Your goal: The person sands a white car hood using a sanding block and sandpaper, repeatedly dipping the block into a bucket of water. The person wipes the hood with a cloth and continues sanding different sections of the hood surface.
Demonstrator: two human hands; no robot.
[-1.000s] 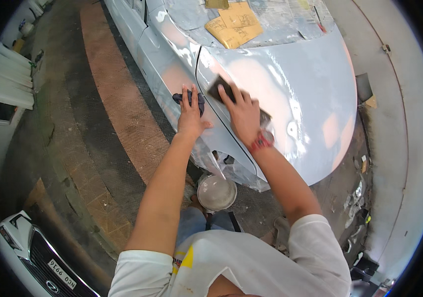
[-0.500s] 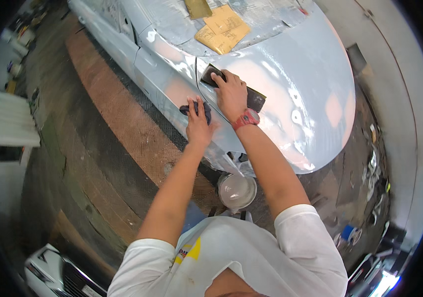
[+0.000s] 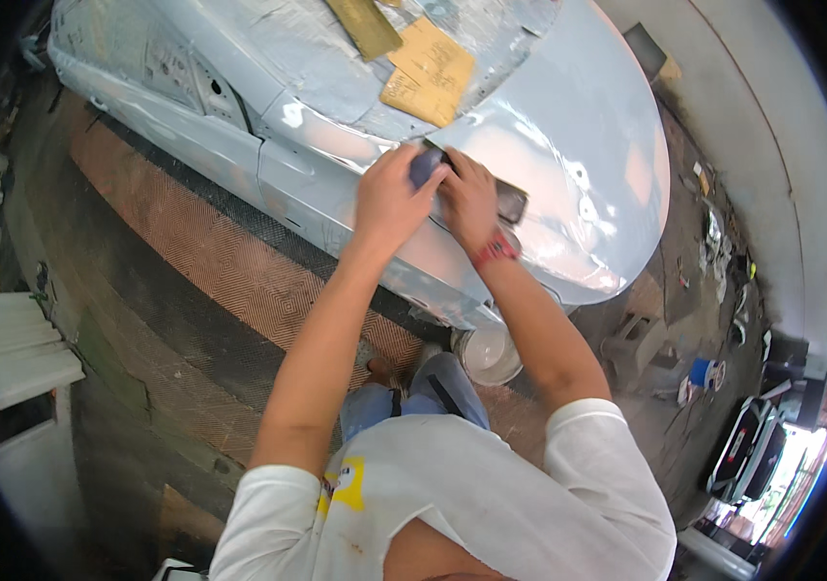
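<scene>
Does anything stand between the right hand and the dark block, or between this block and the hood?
Nothing visible separates the right hand from the block, or the block from the hood. The left hand, with a dark blue wad, crowds the block's far end.

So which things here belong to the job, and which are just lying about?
In the job:
dark cloth, in left hand
dark block, in right hand
pale car

Apparently lying about:
blue-and-white tub on the floor
grey blocky object on the floor
tan sheets on the car, possibly supplies
bucket, likewise
</scene>
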